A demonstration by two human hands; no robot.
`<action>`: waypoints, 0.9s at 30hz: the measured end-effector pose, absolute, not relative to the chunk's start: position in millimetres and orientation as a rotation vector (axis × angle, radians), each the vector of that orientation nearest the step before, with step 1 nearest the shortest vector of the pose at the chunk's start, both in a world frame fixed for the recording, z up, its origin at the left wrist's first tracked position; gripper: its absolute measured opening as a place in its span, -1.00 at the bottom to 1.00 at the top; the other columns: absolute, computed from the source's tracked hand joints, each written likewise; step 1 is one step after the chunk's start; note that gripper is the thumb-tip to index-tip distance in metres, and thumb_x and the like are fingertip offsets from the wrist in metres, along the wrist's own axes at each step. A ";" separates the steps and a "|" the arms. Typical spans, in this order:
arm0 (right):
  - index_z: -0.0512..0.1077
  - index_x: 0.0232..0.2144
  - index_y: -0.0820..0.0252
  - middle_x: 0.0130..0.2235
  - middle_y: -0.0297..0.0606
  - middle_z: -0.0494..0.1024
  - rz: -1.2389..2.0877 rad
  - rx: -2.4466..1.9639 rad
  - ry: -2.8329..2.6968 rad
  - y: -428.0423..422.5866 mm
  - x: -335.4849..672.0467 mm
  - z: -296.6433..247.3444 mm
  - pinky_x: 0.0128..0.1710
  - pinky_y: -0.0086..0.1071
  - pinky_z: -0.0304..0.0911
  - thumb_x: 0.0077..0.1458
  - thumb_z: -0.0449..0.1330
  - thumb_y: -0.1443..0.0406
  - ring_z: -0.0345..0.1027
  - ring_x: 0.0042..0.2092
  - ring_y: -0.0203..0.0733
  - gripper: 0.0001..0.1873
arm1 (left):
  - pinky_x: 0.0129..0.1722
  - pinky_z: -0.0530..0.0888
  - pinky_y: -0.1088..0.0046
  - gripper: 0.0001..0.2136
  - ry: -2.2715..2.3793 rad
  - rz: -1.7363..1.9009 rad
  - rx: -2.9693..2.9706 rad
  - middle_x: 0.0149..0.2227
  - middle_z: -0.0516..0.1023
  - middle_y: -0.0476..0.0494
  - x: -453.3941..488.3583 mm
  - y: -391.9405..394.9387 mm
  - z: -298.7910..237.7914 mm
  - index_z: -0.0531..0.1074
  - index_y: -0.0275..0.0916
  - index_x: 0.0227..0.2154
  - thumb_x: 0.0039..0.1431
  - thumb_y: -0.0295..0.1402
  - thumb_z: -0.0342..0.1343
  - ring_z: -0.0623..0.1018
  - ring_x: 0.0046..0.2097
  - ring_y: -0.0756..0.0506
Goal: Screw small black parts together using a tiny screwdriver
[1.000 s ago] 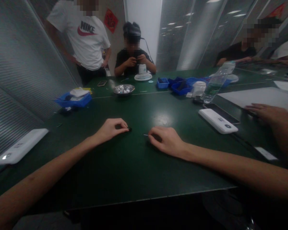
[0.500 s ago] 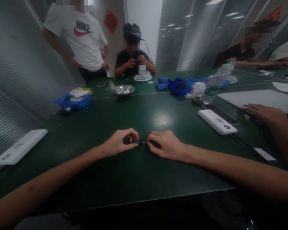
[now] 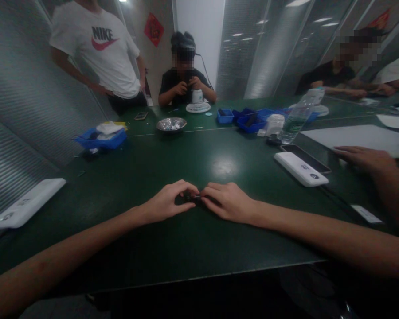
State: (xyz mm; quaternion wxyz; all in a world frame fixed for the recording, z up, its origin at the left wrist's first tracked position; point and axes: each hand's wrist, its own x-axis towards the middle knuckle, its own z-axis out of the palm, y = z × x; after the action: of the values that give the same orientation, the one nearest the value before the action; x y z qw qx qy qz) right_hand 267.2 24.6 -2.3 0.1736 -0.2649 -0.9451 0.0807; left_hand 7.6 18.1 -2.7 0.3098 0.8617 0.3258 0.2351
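Note:
Over the green table (image 3: 146, 248), my left hand (image 3: 171, 201) pinches a small dark piece with a thin metal shaft (image 3: 197, 197) between thumb and fingertips. The piece is small and partly hidden by the fingers, so its exact kind does not show. My right hand (image 3: 231, 201) faces it from the right, thumb and fingers closed together at the end of the metal shaft. Only a short gap separates the fingertips of both hands, and the right fingertips cover the shaft's end.
White power banks lie at left (image 3: 28, 203) and right (image 3: 301, 169), the latter beside a phone (image 3: 306, 158). Farther back are a metal bowl (image 3: 171, 125), blue trays (image 3: 101, 141) and a plastic bottle (image 3: 297, 117). Another person's hand (image 3: 369, 157) rests at right; others sit or stand around.
My left hand has shifted slightly right with the dark piece, narrowing the gap to my right hand. My right hand stays nearly in place. The standing person has leaned left.

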 end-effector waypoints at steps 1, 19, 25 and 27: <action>0.45 -0.09 0.23 -0.21 -0.20 0.52 0.222 -0.795 -2.658 25.3 266.8 -2.9 -0.40 -0.40 0.09 0.40 0.00 0.24 0.32 -0.37 -0.30 -0.73 | -0.09 0.46 0.33 -0.69 0.886 0.623 2.291 -0.03 0.53 -0.17 7.3 18.1 -2.3 0.45 -0.16 0.04 0.26 -0.33 0.24 0.52 -0.07 -0.12; 0.49 -0.15 0.21 -0.24 -0.25 0.56 0.272 -1.067 -2.529 26.2 270.5 -0.3 -0.37 -0.40 0.13 0.36 0.06 0.21 0.35 -0.36 -0.29 -0.75 | -0.05 0.51 0.28 -0.66 1.518 0.675 2.242 -0.03 0.59 -0.16 -116.3 109.9 -11.8 0.54 -0.17 0.01 0.24 -0.16 0.20 0.57 -0.07 -0.16; 0.50 -0.15 0.22 -0.23 -0.25 0.56 0.322 -1.067 -2.549 25.2 269.5 5.1 -0.39 -0.41 0.13 0.35 0.07 0.23 0.34 -0.37 -0.30 -0.76 | 0.07 0.46 0.31 -0.54 2.076 0.736 1.927 0.00 0.60 -0.24 -247.0 147.1 -25.0 0.51 -0.33 0.04 0.13 -0.17 0.28 0.58 -0.05 -0.15; 0.50 -0.14 0.22 -0.22 -0.25 0.56 0.328 -1.065 -2.555 25.6 269.4 4.7 -0.40 -0.41 0.12 0.35 0.07 0.22 0.34 -0.37 -0.30 -0.75 | 0.09 0.43 0.32 -0.52 2.193 0.703 1.863 0.00 0.60 -0.25 -274.6 147.4 -25.5 0.50 -0.37 0.06 0.16 -0.17 0.26 0.57 -0.04 -0.14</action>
State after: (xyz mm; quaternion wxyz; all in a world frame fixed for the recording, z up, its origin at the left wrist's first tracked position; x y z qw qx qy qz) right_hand 269.4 25.6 4.7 0.1761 -0.3760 -0.9023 0.1159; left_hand -274.6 147.4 -25.5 0.0895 0.6265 0.7373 0.2363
